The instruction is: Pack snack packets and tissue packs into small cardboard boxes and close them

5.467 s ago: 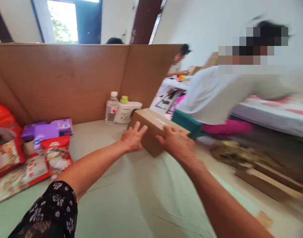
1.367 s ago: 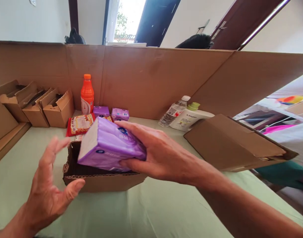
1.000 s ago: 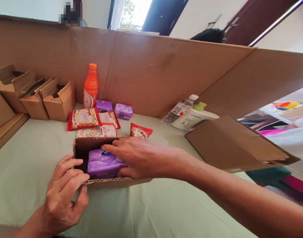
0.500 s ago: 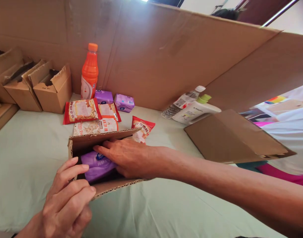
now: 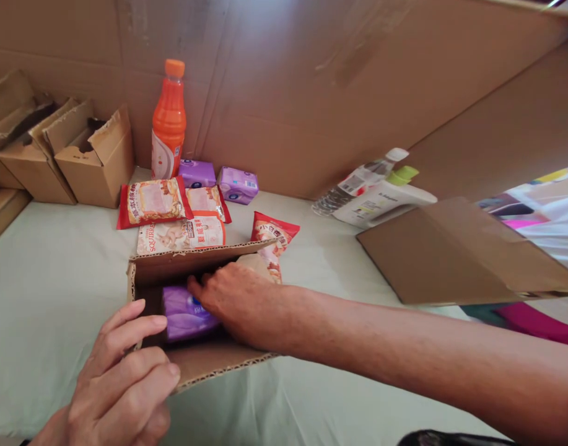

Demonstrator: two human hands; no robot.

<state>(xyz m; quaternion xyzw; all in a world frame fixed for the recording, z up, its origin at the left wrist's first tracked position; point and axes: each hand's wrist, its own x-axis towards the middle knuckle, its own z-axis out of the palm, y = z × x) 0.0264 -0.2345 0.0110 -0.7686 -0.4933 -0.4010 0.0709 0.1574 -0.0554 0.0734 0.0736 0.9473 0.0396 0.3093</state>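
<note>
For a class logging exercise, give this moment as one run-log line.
left hand: at cardboard box corner; right hand: on purple tissue pack inside; beyond: orange drink bottle

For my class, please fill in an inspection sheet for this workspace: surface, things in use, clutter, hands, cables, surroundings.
Surface: pale green cloth, creased in places.
Things in use: open cardboard box with a purple pack inside.
Clutter: orange bottle, upright; two more purple packs; several snack packets; clear bottle beside a white bottle; open boxes at left; brown carton at right.
Left hand: fingers at the box's left end; grip unclear.
Right hand: inside the box, at the pack; fingertips partly hidden.
Cables: nothing seen.
Surroundings: cardboard screen behind; pink cloth beyond the carton.
</note>
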